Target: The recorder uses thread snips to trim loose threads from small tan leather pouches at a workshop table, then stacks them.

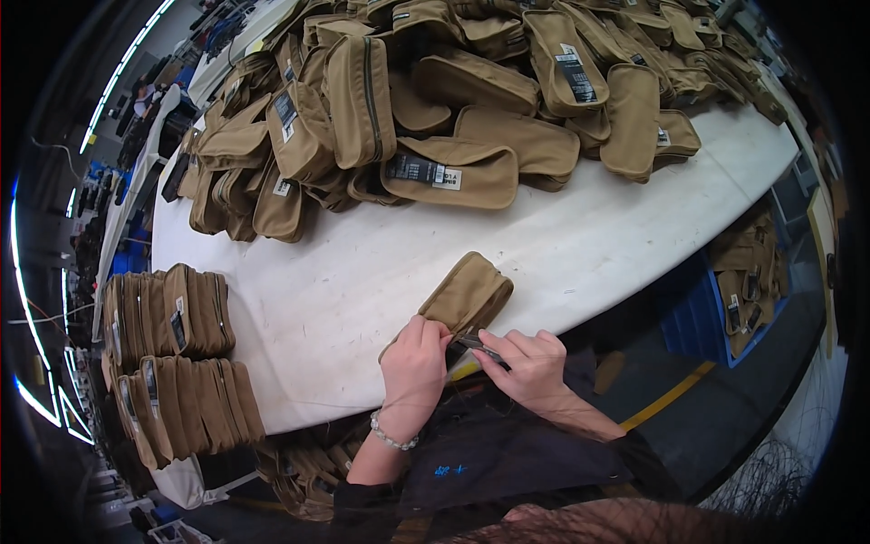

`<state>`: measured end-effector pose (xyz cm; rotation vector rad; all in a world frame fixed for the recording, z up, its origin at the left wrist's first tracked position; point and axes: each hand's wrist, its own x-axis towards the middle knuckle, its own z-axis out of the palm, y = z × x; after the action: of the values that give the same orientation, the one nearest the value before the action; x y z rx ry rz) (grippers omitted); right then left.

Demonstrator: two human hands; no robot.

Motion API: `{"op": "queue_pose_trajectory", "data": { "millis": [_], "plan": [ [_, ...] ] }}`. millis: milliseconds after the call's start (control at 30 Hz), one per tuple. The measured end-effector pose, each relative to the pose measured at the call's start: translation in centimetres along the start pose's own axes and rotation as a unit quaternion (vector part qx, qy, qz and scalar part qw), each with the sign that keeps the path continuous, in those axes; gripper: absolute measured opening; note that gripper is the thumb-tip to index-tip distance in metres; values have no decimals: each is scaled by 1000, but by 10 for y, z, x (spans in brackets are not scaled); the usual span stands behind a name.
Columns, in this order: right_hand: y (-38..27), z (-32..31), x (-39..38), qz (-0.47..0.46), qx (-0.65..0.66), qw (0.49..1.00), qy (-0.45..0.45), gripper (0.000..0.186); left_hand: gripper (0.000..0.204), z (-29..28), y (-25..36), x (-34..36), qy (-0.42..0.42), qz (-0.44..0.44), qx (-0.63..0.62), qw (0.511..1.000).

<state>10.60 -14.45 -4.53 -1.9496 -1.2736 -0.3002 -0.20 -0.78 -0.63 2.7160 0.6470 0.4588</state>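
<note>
A tan zippered fabric pouch (469,288) lies at the near edge of the white table, its far end resting on the tabletop. My left hand (415,354) is closed on the pouch's near end, thumb and fingers pinching its edge. A beaded bracelet circles that wrist. In my right hand (526,364) is a small dark metal tool that looks like thread snips (478,344), its tip at the pouch edge beside my left fingertips. The fingers partly hide the tool, so I cannot tell whether its blades are apart.
A big heap of similar tan pouches (489,77) covers the far side of the white table (335,299). Upright rows of pouches (186,403) stand at the left edge. Off the table's right side, a blue bin (693,308) holds more tan pieces. A yellow line (666,396) crosses the floor.
</note>
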Motion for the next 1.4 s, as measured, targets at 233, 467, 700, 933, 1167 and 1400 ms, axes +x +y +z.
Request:
{"op": "queue_pose_trajectory", "data": {
  "millis": [233, 467, 700, 933, 1167, 1400],
  "plan": [
    [-3, 2, 1, -2, 13, 1000, -1, 25, 10, -7, -3, -1, -21, -19, -70, 997],
    [-5, 5, 2, -7, 17, 1000, -8, 25, 11, -8, -8, -2, -26, -26, -78, 996],
    [-5, 13, 0, -6, 39, 999, -5, 22, 12, -9, -6, 0, -28, -17, -71, 997],
    [1, 12, -1, -14, 49, 999, 7, 20, 9, -26, -14, 1, -105, -43, -234, 966],
    [2, -2, 4, 11, 17, 999, 29, 23, 27, -37, -41, 0, -201, 126, -313, 919],
    [-1, -7, 8, 11, -44, 999, 18, 26, 33, -29, -30, 0, -180, 132, -272, 936]
  ]
}}
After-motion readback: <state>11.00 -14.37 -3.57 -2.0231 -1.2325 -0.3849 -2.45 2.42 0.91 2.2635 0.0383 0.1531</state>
